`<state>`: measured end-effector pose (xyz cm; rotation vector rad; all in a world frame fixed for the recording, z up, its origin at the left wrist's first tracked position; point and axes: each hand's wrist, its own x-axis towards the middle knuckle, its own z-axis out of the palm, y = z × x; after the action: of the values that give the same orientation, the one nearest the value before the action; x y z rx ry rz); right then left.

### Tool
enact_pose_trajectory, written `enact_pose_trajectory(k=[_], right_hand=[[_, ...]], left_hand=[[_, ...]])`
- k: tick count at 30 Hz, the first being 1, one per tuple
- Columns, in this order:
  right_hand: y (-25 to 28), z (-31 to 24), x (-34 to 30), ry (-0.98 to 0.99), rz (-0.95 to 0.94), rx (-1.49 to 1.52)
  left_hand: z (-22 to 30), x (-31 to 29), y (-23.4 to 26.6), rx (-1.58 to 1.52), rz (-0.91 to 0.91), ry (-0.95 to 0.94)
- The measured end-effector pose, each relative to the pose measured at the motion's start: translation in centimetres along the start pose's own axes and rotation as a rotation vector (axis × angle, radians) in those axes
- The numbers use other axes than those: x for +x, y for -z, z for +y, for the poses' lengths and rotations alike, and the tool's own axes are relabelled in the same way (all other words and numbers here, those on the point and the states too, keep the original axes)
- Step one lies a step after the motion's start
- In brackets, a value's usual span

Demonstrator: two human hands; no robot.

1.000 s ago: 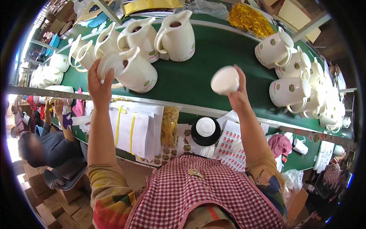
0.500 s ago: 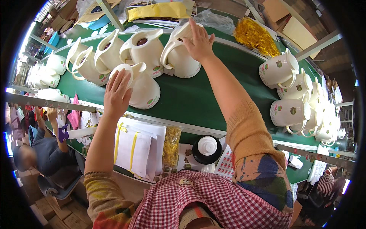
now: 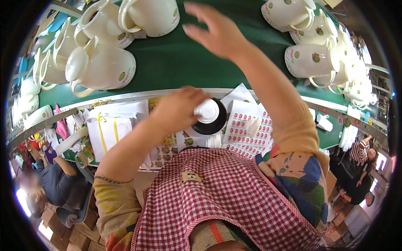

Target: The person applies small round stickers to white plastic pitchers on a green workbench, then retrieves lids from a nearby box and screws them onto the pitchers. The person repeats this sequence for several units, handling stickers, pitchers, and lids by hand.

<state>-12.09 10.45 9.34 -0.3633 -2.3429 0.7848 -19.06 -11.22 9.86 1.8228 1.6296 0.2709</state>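
Observation:
My left hand (image 3: 181, 108), slightly blurred, reaches over the work ledge. Its fingertips are at the edge of a white round plastic part (image 3: 208, 110) that rests in a black round dish (image 3: 221, 121); whether they grip it I cannot make out. My right hand (image 3: 217, 30) hangs over the green belt with its fingers spread and nothing in them. To its left stands a cream pitcher (image 3: 155, 16) with a handle and a printed pattern. A pitcher (image 3: 106, 67) with a white lid stands nearer the belt's edge, to the left.
More pitchers (image 3: 314, 58) crowd the right of the green belt (image 3: 234, 71). On the ledge lie white paper stacks with yellow ribbon (image 3: 109, 131) and sheets of small red stickers (image 3: 240, 134). At the lower left a co-worker (image 3: 63, 180) sits.
My left hand has left the lidded pitcher and come down right to the black dish. My right hand has let go of the upper pitcher. My view has tilted downward.

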Motion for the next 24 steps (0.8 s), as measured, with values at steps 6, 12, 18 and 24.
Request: enact_pose_trajectory(k=[6,12,18,24], right_hand=[[5.8,-4.1,-22.6,-0.583,-0.673,-0.088],[4.6,-5.3,-33.1,-0.704,-0.573,-0.491],[7.0,-4.0,-32.8,-0.787,-0.732,-0.271],[8.8,-1.8,-14.2,-0.699,-0.435,0.132]], left_hand=[[-1.0,2.5,-11.2,0.42,-0.183,-0.102],[0.2,0.8,-7.6,-0.021,0.224,0.008],[-6.3,-9.5,6.8,-0.817,0.877,0.038],[-21.3,-15.8,21.8,-1.108,1.4,0.14]])
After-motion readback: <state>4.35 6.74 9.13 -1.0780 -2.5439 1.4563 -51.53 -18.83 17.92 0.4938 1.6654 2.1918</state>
